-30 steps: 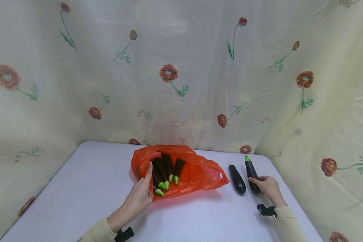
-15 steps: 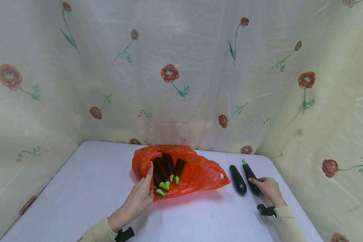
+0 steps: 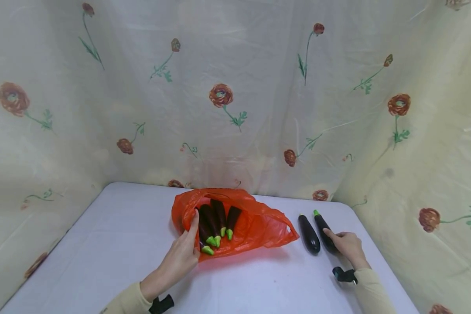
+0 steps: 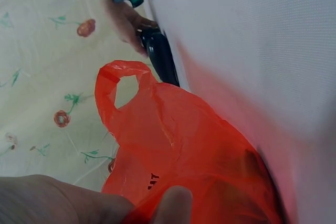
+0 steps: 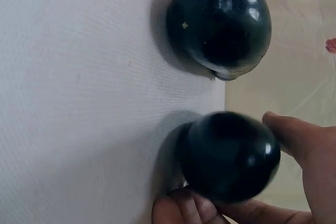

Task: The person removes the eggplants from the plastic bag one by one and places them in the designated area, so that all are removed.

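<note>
An orange-red plastic bag (image 3: 259, 226) lies with its mouth facing me. Several dark eggplants (image 3: 209, 218) with green stem ends rest inside it. My left hand (image 3: 178, 258) pinches the bag's left rim, the thumb inside the mouth; the left wrist view shows fingers close on the thin plastic (image 4: 152, 145). On the right, my right hand (image 3: 349, 246) holds an eggplant (image 3: 322, 225) near its thick lower end, stem pointing away. In the right wrist view, curled fingers lie under that eggplant (image 5: 231, 156) and the thumb is at its other side. A second loose eggplant (image 3: 309, 235) lies just left of it.
The white tabletop (image 3: 114, 244) spreads around the bag, its right edge close beside my right hand. A floral curtain (image 3: 259, 122) hangs behind the table and along both sides. A loop handle (image 4: 105, 95) of the bag sticks out toward the loose eggplants.
The eggplant under my right hand has swung its stem end left and slightly toward me, closer to its neighbour. My right thumb has shifted up along it. Left hand and bag stay put.
</note>
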Demonstrator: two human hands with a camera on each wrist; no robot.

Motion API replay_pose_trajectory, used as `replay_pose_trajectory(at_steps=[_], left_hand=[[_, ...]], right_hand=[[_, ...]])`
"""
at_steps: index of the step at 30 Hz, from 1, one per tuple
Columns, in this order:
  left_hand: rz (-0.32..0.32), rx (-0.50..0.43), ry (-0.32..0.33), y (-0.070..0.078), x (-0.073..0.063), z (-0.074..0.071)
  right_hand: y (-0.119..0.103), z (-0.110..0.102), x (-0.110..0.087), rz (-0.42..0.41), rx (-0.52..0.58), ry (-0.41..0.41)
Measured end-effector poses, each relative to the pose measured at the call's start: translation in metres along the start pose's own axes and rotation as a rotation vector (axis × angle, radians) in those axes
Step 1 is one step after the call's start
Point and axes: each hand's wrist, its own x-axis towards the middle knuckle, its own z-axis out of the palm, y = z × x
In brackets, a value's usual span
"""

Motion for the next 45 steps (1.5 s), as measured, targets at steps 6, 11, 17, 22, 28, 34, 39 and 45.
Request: replay_pose_trajectory(at_steps=[6,11,17,22,28,34,39,45], left_hand=[[-0.017,-0.014,-0.014,0.0001,0.0004,0.0002],[0.011,0.008,0.006,-0.0007,-0.0005,0.0005],[0.023,0.016,0.020,-0.0003,0.0004,-0.0010],[0.019,0.013,0.020,-0.0010,0.0019,-0.0023],[0.031,0.023,0.029,-0.0019,0.0011,-0.0020],[0.026,0.022,0.026,-0.0014,0.0011,-0.0019],[0.020,0.013,0.014,-0.0015,0.0010,-0.0021],[0.025,0.011,0.010,-0.0011,0.0008,-0.0026]], right_hand=[[-0.0018,-0.0006,-0.0018,0.021,0.021,-0.027],[0.0001,0.0014,-0.0002,0.007,0.027,-0.025],[0.0014,0.0023,0.0011,0.003,0.040,0.024],[0.0035,0.0016,0.0011,0.004,0.020,0.052],[0.0035,0.0038,0.0025,0.011,0.021,0.028],[0.0009,0.0065,0.0023,0.013,0.051,0.009],[0.0019,0.0046,0.0011,0.003,0.024,0.030],[0.0031,0.0011,-0.0017,0.031,0.025,0.037]])
